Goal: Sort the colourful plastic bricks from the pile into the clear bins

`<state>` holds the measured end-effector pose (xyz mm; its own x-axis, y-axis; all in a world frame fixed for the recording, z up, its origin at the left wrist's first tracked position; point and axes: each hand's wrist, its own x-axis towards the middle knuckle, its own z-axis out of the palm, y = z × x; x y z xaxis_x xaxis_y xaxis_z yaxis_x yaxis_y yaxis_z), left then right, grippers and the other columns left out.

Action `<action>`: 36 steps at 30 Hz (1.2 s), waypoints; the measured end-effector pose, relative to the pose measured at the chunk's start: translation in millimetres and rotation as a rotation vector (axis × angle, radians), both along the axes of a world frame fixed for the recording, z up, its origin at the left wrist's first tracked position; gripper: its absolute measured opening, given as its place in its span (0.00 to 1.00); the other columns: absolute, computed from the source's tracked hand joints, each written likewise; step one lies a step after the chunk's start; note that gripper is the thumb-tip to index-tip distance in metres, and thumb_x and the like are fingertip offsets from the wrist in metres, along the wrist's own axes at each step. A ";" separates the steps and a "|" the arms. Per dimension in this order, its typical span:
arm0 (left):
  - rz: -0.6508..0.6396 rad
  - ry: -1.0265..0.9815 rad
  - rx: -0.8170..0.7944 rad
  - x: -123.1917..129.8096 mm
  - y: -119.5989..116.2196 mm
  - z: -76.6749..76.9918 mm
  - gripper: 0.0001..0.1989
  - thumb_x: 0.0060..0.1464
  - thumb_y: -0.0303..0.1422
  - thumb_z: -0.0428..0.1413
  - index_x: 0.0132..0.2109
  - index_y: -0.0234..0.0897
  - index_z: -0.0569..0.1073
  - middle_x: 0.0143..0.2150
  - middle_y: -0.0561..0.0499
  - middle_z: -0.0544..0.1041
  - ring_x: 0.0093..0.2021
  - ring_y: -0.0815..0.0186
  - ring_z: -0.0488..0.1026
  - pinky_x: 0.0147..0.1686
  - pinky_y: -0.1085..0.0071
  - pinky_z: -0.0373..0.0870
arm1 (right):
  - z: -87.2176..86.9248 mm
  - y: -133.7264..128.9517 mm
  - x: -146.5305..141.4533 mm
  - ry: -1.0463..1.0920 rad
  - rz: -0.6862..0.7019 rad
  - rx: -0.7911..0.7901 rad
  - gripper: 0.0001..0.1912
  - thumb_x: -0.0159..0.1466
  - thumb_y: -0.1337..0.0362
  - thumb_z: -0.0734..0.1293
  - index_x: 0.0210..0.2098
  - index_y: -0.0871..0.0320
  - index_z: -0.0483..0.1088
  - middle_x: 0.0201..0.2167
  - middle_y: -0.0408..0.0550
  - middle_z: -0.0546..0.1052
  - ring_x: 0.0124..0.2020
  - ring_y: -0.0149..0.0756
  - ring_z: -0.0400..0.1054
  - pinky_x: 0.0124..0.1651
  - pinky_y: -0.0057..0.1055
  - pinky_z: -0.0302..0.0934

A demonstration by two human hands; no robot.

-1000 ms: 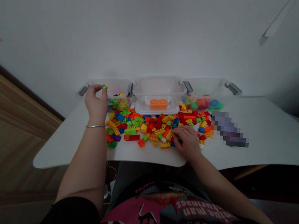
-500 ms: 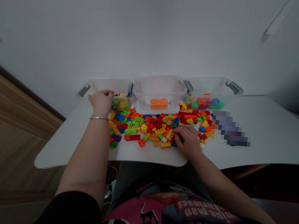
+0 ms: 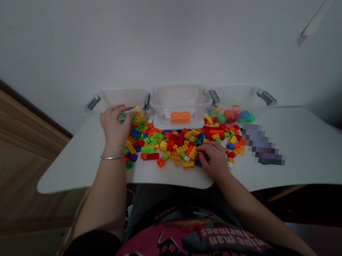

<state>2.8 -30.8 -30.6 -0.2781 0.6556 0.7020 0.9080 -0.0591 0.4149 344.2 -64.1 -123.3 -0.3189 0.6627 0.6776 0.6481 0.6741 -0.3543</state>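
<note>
My left hand [image 3: 114, 124] is at the front rim of the left clear plastic bin [image 3: 122, 95], its fingers bent and parted from the thumb. Through that gap I see bricks in the bin; nothing shows in its grasp. My right hand [image 3: 215, 159] rests at the right front of a heap of toy building bricks [image 3: 175, 146]. Its fingers are loosely curled, with a gap to the thumb and dark green bricks beneath. A yellow brick [image 3: 193, 152] lies by its fingertips. In the middle bin [image 3: 180, 96] sits one large orange brick [image 3: 180, 117].
The right bin [image 3: 235, 95] holds colourful rounded toys [image 3: 232, 113]. A pixelated flat object [image 3: 262, 143] lies on the white table [image 3: 303, 146] to the right. Behind the bins rises a wall [image 3: 180, 35]. A wooden panel [image 3: 13, 140] stands at the left.
My left hand has come back from over the left bin to its front rim, and its fingers have parted. The right hand keeps its place on the bricks.
</note>
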 end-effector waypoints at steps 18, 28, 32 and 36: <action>-0.354 0.306 -0.300 142.4 -87.2 -67.1 0.16 0.58 0.40 0.57 0.53 0.50 0.76 0.60 0.49 0.73 0.65 0.46 0.60 0.66 0.33 0.35 | -0.3 -1.0 -3.0 -0.022 -0.007 -0.018 0.08 0.61 0.67 0.65 0.39 0.55 0.73 0.39 0.48 0.80 0.45 0.43 0.70 0.54 0.44 0.62; -0.376 0.331 -0.269 140.9 -87.0 -78.6 0.20 0.54 0.44 0.60 0.54 0.51 0.75 0.60 0.47 0.73 0.66 0.42 0.60 0.66 0.32 0.34 | 0.6 -4.9 -7.8 -0.087 0.001 -0.076 0.12 0.60 0.61 0.69 0.44 0.54 0.74 0.44 0.49 0.80 0.51 0.48 0.68 0.56 0.48 0.61; -0.352 0.333 -0.268 141.2 -88.5 -80.3 0.16 0.58 0.41 0.57 0.53 0.49 0.76 0.59 0.49 0.74 0.66 0.43 0.60 0.67 0.34 0.34 | -0.6 -4.7 -9.3 -0.114 -0.031 -0.076 0.14 0.60 0.63 0.68 0.46 0.54 0.74 0.45 0.50 0.80 0.50 0.49 0.68 0.56 0.48 0.61; -0.367 0.343 -0.248 141.3 -89.3 -81.7 0.15 0.60 0.38 0.54 0.52 0.48 0.76 0.58 0.49 0.75 0.65 0.45 0.61 0.67 0.35 0.36 | -0.6 -4.5 -10.6 -0.165 -0.061 -0.086 0.18 0.60 0.59 0.69 0.49 0.57 0.72 0.47 0.52 0.79 0.51 0.51 0.67 0.56 0.49 0.61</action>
